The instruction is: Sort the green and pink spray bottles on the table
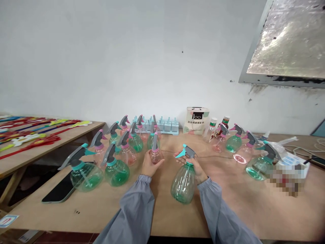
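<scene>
My left hand (150,164) is wrapped round a pink spray bottle (156,156) with a grey and pink trigger head. My right hand (197,169) grips the neck of a clear green spray bottle (183,184), its grey and turquoise head pointing left. This green bottle is slightly tilted, and its base shows a darker green. Left of my left hand stand several more spray bottles, among them a green one (117,173) and a pink one (128,155). Further right are another pink bottle (246,152) and a green one (259,167).
A black phone (59,189) lies partly behind a green spray bottle (87,178). At the back are a light blue mould tray (167,127), a paper bag (196,122) and two capped bottles. Long colourful items (38,142) cover the left table. Cables (309,145) lie at right.
</scene>
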